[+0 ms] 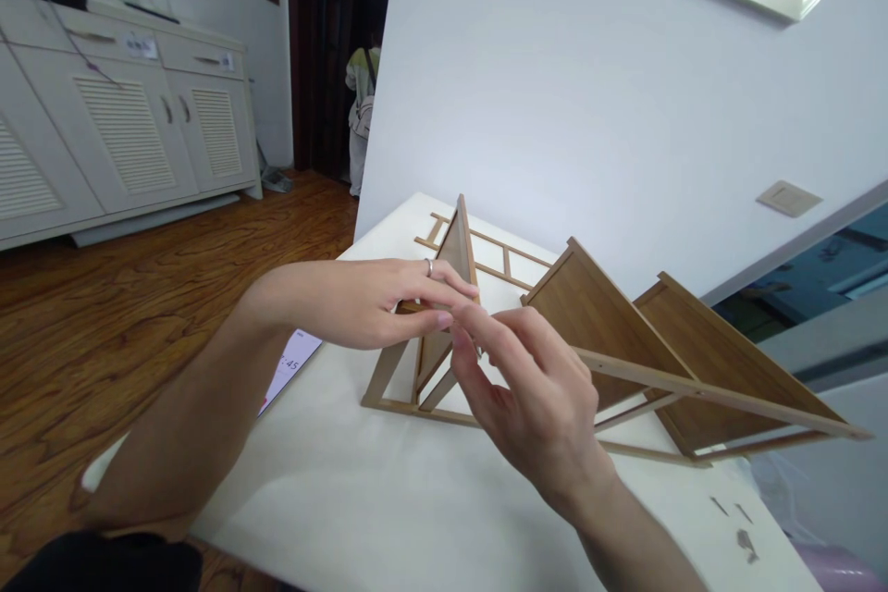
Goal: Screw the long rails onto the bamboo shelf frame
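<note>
At the left I see a flat phone with a lit pale screen point(286, 372), lying close to the edge of the white table point(277, 499), beside my left forearm. If this arm sweeps outward, I think the phone could be pushed to the floor.

My left hand point(361, 301), with a silver ring, reaches over the narrow end of the light-brown wooden folding rack point(610, 314), which lies tilted on the table, near the wall. Its fingers are stretched and only slightly bent; whether they pinch a small part, I cannot tell.

Next to it, the small brown wooden panel point(458, 245) stands on a slant just behind the fingers. If the rack turns at its joints, I judge that this panel could swing and catch a fingertip.

My right hand point(541, 398) has its thumb and forefinger bent close together, meeting the left fingertips at the rack. The contact is hidden, so I cannot say if something is held. A small part could slip there, because the fingers cover the place.

Further right, the rack's long rail overhangs the table's side; a bump on it could twist the whole rack. Near that corner, two thin dark screw-like pieces point(720, 506) lie loose, and my right forearm could brush them off
</note>
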`<state>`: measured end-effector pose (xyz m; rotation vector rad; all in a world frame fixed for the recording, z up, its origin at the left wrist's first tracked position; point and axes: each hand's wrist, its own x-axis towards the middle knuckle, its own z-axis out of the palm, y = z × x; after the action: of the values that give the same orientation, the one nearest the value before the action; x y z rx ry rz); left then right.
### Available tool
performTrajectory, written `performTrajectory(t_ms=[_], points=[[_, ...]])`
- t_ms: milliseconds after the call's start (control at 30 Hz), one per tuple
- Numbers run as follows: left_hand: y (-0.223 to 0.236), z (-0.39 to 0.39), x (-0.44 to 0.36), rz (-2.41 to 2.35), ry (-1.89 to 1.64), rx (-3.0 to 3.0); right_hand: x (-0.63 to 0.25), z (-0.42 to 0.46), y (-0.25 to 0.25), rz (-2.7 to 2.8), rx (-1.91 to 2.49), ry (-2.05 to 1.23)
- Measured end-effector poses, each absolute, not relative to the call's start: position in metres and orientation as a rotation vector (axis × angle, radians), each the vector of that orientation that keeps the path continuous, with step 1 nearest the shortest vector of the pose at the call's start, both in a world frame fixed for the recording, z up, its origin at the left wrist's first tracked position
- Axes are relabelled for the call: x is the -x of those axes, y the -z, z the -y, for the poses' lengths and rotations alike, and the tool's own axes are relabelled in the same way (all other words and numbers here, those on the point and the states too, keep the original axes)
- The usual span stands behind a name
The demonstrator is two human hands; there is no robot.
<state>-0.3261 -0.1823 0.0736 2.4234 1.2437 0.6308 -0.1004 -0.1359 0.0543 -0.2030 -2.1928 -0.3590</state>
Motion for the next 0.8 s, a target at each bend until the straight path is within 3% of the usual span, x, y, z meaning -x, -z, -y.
performTrajectory(t_ms=[267,800], points=[[-0.074,0.184,0.322,-1.280,-0.652,-2.383,0.094,0.133,-0.060,2.216,0.246,-0.172],[-0.077,0.189,0.314,-1.359,-0.697,-2.407,0.092,0.127,-0.047,2.060,0.220,-0.344]])
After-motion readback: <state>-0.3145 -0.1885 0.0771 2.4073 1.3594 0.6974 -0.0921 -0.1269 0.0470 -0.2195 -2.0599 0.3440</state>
